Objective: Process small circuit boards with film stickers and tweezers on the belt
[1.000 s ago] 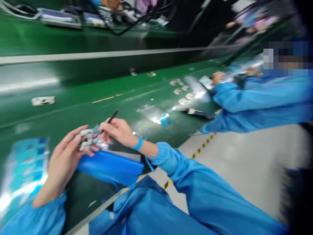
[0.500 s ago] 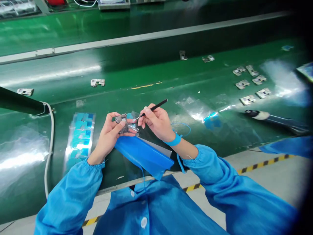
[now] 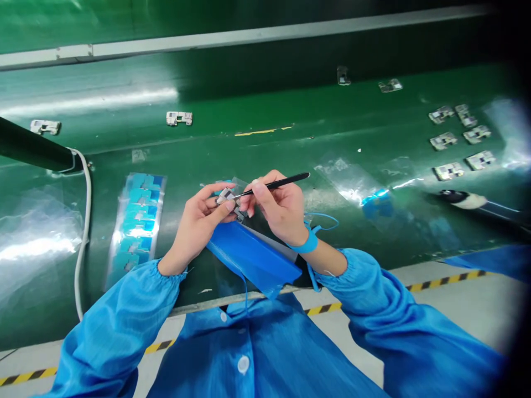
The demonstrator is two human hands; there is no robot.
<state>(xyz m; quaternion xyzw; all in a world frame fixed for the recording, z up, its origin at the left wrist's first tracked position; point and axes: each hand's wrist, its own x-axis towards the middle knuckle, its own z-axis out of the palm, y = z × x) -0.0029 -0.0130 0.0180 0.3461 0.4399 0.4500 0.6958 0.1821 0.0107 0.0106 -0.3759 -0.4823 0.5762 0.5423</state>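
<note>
My left hand [image 3: 201, 218] is closed on a small silver-grey metal part [image 3: 226, 196], held between thumb and fingers. A pair of black tweezers [image 3: 286, 181] is pinched in my right hand [image 3: 279, 207], its tip at or very near the metal part. The fingers hide much of the part. A blue strap [image 3: 307, 242] circles my right wrist. Below the hands lies a blue sheet or pouch [image 3: 253, 257]. Left of my left hand is a clear sheet of blue film pieces [image 3: 141, 215].
Similar metal parts lie about the green bench, one at the back [image 3: 179, 118] and several on the right [image 3: 448, 171]. A dark pole [image 3: 37, 146] with a pale cable [image 3: 86, 221] stands at left. A black-tipped tool [image 3: 464, 199] lies at right, near clear plastic film [image 3: 344, 179].
The tweezers' tip has come onto or close to the metal part, and the hands are nearer each other. The part has turned in my left hand. My view has shifted.
</note>
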